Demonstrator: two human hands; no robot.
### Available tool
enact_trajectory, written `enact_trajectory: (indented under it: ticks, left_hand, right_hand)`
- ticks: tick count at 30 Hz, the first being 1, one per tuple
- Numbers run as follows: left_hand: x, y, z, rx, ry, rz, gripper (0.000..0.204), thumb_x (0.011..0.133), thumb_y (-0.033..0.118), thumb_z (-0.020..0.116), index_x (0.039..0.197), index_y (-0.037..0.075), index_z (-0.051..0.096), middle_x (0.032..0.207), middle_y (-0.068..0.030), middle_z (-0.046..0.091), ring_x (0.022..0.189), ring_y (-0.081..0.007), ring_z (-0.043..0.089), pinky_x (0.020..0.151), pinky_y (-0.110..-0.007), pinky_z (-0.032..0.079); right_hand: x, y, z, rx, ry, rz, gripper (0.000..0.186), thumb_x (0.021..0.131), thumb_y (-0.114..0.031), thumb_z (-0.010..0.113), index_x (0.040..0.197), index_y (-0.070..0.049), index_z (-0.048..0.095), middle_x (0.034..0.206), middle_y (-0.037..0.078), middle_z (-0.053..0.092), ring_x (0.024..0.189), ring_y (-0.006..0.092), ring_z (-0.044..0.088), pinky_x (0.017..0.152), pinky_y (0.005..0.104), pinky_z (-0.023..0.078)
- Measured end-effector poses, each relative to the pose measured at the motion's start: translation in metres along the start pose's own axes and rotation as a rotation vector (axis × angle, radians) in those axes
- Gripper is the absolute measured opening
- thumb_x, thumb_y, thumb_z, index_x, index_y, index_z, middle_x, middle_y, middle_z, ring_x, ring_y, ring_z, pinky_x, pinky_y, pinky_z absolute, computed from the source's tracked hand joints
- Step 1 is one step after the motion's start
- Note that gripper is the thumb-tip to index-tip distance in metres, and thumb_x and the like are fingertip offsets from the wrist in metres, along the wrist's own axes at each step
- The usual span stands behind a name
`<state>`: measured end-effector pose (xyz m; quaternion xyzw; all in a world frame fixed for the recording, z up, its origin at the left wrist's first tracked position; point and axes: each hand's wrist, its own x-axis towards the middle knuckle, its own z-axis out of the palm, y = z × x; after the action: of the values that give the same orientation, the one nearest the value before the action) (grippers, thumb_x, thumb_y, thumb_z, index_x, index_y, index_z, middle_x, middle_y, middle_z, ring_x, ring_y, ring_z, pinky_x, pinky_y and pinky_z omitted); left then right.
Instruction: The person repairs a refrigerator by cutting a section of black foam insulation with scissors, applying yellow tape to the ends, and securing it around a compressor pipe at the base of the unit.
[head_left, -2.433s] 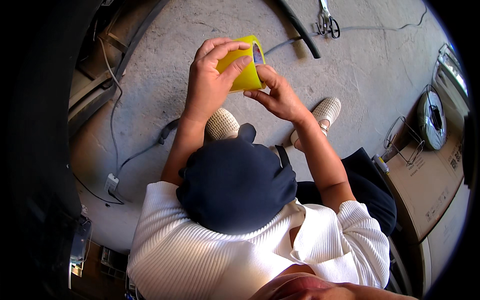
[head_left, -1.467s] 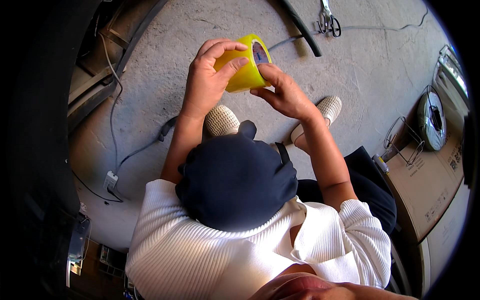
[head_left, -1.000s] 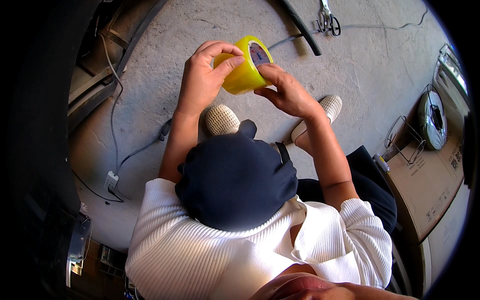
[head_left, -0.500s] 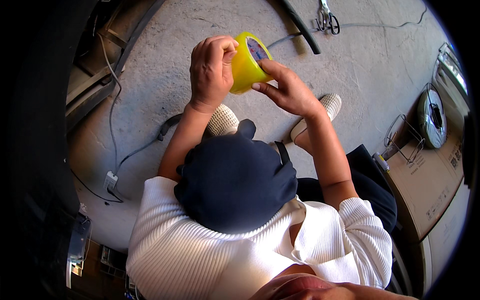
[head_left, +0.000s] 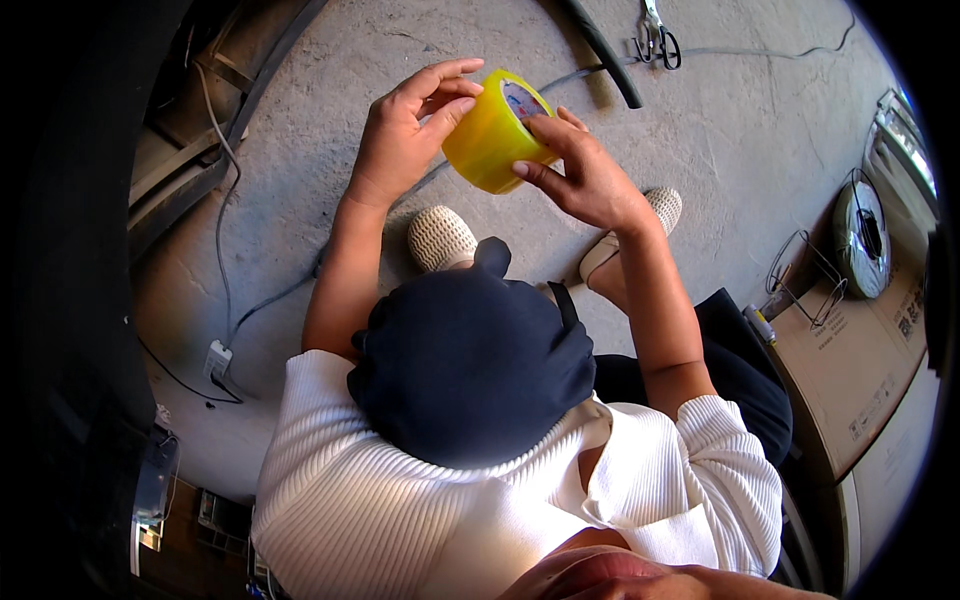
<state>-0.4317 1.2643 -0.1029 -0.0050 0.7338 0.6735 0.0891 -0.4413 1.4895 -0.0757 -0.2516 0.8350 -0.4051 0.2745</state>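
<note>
A wide roll of yellow adhesive tape [head_left: 482,148] is held over the floor, tilted so that part of its printed core shows. My right hand [head_left: 592,182] grips it from the right, the thumb on the outer face and fingers at the core, partly hidden. At the roll's upper left is my left hand [head_left: 402,128], its fingers loosely stretched and apart. The left thumb and fingertips are at the tape's edge; whether they touch it I cannot tell. No loose tape end can be made out.
Scissors [head_left: 656,40] and a dark tube [head_left: 605,55] lie on the concrete floor [head_left: 740,150]. A grey cable [head_left: 222,190] runs at left to a white plug [head_left: 218,358]. At right, a cardboard box [head_left: 850,370] bears a wrapped coil [head_left: 862,238]. Dark rounded fabric [head_left: 470,370] covers my front.
My left hand has drawn a little left and its fingers have spread from a closed pinch. The tape roll has shifted slightly right and down in my right hand.
</note>
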Motion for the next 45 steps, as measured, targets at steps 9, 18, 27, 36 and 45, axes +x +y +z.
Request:
enact_trajectory:
  ticks: [9, 18, 27, 36, 45]
  left_hand:
    - [0.004, -0.018, 0.01, 0.212, 0.178, 0.152, 0.019, 0.09, 0.003, 0.061, 0.109, 0.005, 0.059, 0.097, -0.0056, 0.067, 0.088, -0.0125, 0.064, 0.081, -0.026, 0.051]
    - [0.005, -0.015, 0.022, 0.285, 0.357, 0.245, 0.02, 0.085, 0.0, 0.063, 0.101, 0.01, 0.059, 0.088, -0.005, 0.06, 0.076, -0.02, 0.064, 0.073, -0.032, 0.052]
    - [0.003, -0.015, 0.011, 0.191, 0.194, 0.129, 0.031, 0.085, 0.002, 0.065, 0.114, 0.01, 0.061, 0.104, -0.0077, 0.059, 0.083, -0.0179, 0.066, 0.083, -0.031, 0.052]
    - [0.007, -0.025, 0.0, 0.164, 0.06, -0.011, 0.032, 0.089, 0.008, 0.066, 0.119, 0.005, 0.059, 0.127, -0.0067, 0.049, 0.098, -0.0128, 0.06, 0.096, -0.028, 0.044]
    - [0.005, -0.024, 0.008, -0.154, 0.194, -0.053, 0.012, 0.095, 0.016, 0.058, 0.1, 0.004, 0.059, 0.086, -0.0031, 0.065, 0.081, -0.0118, 0.061, 0.075, -0.025, 0.049]
  right_hand:
    - [0.01, -0.013, 0.004, -0.143, 0.094, -0.098, 0.031, 0.091, -0.027, 0.06, 0.107, -0.002, 0.051, 0.093, 0.021, 0.062, 0.093, 0.0403, 0.06, 0.094, 0.0475, 0.044]
    - [0.016, -0.03, -0.017, -0.255, 0.098, 0.017, 0.033, 0.089, -0.031, 0.06, 0.103, -0.002, 0.052, 0.08, 0.022, 0.064, 0.081, 0.0397, 0.063, 0.074, 0.0462, 0.05]
    - [0.018, -0.038, -0.019, -0.275, 0.053, 0.127, 0.035, 0.089, -0.033, 0.061, 0.104, -0.002, 0.055, 0.081, 0.02, 0.066, 0.08, 0.038, 0.064, 0.073, 0.0449, 0.05]
    - [0.015, -0.032, -0.019, -0.186, 0.056, 0.154, 0.037, 0.09, -0.035, 0.061, 0.106, -0.002, 0.057, 0.078, 0.021, 0.065, 0.079, 0.0379, 0.065, 0.072, 0.0443, 0.051]
    - [0.014, -0.037, -0.016, -0.185, 0.014, -0.229, 0.039, 0.087, -0.026, 0.067, 0.112, -0.003, 0.048, 0.094, 0.017, 0.065, 0.092, 0.0366, 0.061, 0.094, 0.0443, 0.044]
